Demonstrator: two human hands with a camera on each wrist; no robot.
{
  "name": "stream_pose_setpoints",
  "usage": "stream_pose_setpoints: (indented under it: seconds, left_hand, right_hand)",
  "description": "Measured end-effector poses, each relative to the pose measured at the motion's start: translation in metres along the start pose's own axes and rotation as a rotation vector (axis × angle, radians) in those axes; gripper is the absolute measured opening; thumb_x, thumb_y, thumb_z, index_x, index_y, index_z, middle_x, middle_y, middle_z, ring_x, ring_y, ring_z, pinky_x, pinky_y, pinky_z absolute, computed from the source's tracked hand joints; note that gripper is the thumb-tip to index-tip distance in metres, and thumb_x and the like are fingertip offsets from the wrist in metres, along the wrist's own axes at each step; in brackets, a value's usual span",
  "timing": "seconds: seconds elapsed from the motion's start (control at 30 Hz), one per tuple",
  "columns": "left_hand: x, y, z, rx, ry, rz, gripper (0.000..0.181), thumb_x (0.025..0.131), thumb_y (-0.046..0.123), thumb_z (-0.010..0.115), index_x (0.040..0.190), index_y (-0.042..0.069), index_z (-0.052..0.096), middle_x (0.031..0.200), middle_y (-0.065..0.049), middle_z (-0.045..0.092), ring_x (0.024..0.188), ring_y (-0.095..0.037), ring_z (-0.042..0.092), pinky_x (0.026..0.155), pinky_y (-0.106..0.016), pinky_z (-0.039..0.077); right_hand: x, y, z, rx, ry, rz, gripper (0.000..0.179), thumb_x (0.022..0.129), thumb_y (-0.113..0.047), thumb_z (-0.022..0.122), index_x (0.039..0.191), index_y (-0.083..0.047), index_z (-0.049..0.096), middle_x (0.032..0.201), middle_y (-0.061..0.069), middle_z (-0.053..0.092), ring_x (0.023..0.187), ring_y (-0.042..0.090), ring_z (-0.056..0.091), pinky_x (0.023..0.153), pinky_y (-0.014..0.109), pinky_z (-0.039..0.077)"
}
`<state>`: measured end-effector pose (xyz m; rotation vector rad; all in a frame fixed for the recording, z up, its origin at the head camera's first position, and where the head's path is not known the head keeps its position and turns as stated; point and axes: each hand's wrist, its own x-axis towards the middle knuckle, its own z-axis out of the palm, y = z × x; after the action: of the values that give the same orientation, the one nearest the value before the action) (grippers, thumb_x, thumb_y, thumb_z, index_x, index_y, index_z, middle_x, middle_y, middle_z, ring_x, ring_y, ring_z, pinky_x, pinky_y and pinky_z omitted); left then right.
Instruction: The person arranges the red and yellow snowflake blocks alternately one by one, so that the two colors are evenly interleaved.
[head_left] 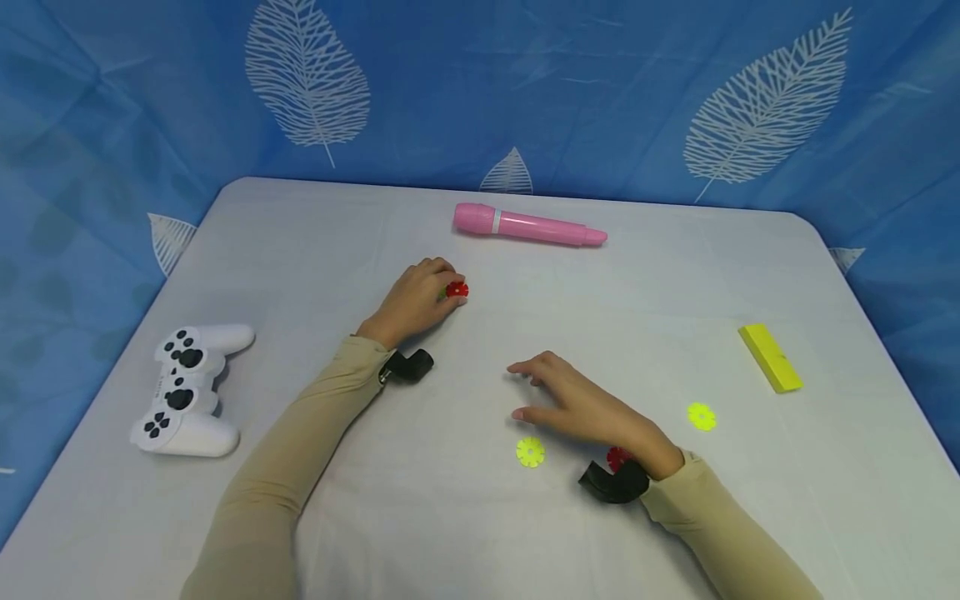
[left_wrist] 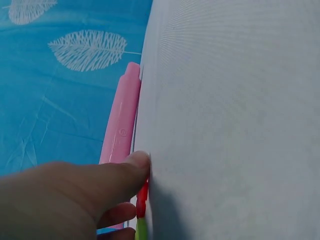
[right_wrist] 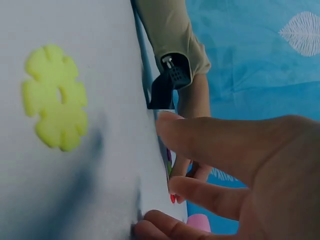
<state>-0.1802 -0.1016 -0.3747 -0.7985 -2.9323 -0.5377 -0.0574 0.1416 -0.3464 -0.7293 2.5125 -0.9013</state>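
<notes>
My left hand (head_left: 420, 296) is low over the table's upper middle. Thumb and fingers pinch a red notched, flower-shaped plastic disc (head_left: 457, 289). A green piece (left_wrist: 141, 229) touches the red one in the left wrist view; fingers hide much of both. My right hand (head_left: 573, 400) hovers over the middle with fingers apart and holds nothing. Just below its thumb lies a yellow-green flower disc (head_left: 530, 452), large in the right wrist view. Another red disc (head_left: 618, 457) lies under the right wrist, partly covered by the black wrist camera.
A pink microphone-shaped toy (head_left: 532, 227) lies near the far edge. At the left is a white game controller (head_left: 187, 392). On the right are a yellow block (head_left: 771, 358) and another yellow-green disc (head_left: 702, 416). A blue leaf-patterned cloth (head_left: 600, 100) surrounds the white table.
</notes>
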Motion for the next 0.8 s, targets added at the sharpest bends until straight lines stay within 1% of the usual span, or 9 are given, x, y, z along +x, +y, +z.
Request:
stream_pose_setpoints:
  seconds: [0.1, 0.2, 0.3, 0.43, 0.67, 0.8]
  left_hand:
    - [0.000, -0.001, 0.001, -0.005, 0.008, 0.016, 0.033, 0.086, 0.028, 0.061, 0.111, 0.006, 0.064, 0.111, -0.009, 0.060, 0.102, -0.024, 0.054, 0.085, -0.038, 0.044]
    - [0.000, -0.002, 0.001, -0.010, 0.014, 0.024, 0.032, 0.086, 0.028, 0.061, 0.110, 0.006, 0.065, 0.110, -0.009, 0.060, 0.100, -0.024, 0.055, 0.084, -0.038, 0.045]
    - [0.001, -0.002, 0.001, -0.014, 0.015, 0.024, 0.031, 0.086, 0.027, 0.061, 0.109, 0.006, 0.065, 0.108, -0.009, 0.062, 0.099, -0.024, 0.055, 0.084, -0.038, 0.045]
    - [0.001, -0.002, -0.001, -0.016, 0.009, 0.021, 0.031, 0.086, 0.027, 0.061, 0.109, 0.006, 0.066, 0.106, -0.009, 0.063, 0.097, -0.024, 0.056, 0.083, -0.037, 0.046]
    - [0.000, 0.000, -0.002, -0.015, -0.015, -0.001, 0.030, 0.087, 0.027, 0.060, 0.109, 0.007, 0.066, 0.106, -0.009, 0.064, 0.097, -0.024, 0.056, 0.083, -0.038, 0.045]
    - [0.001, 0.000, -0.002, -0.008, -0.008, 0.005, 0.030, 0.086, 0.026, 0.061, 0.108, 0.007, 0.066, 0.106, -0.009, 0.065, 0.096, -0.024, 0.057, 0.083, -0.037, 0.046]
  right_hand:
    - [-0.007, 0.000, 0.004, -0.031, -0.017, -0.008, 0.044, 0.080, -0.034, 0.067, 0.117, -0.014, 0.054, 0.101, 0.001, 0.051, 0.090, 0.012, 0.048, 0.078, 0.027, 0.043]
    - [-0.015, 0.000, 0.007, -0.041, -0.036, -0.001, 0.038, 0.079, -0.035, 0.068, 0.109, -0.015, 0.056, 0.093, -0.003, 0.050, 0.085, 0.010, 0.046, 0.074, 0.023, 0.040]
    - [-0.022, -0.001, 0.009, -0.041, -0.056, 0.018, 0.039, 0.077, -0.035, 0.070, 0.108, -0.017, 0.056, 0.092, -0.005, 0.049, 0.085, 0.008, 0.046, 0.076, 0.022, 0.041]
    - [-0.029, -0.003, 0.010, -0.068, -0.071, 0.025, 0.040, 0.075, -0.035, 0.072, 0.107, -0.017, 0.055, 0.094, -0.007, 0.049, 0.086, 0.006, 0.047, 0.077, 0.022, 0.042]
    - [-0.033, -0.005, 0.013, -0.140, -0.052, 0.031, 0.038, 0.072, -0.030, 0.074, 0.103, -0.015, 0.057, 0.094, -0.007, 0.049, 0.085, 0.007, 0.048, 0.077, 0.024, 0.044]
    - [-0.033, -0.007, 0.016, -0.167, -0.039, 0.026, 0.036, 0.072, -0.028, 0.074, 0.101, -0.016, 0.057, 0.093, -0.007, 0.049, 0.087, 0.008, 0.050, 0.077, 0.026, 0.044]
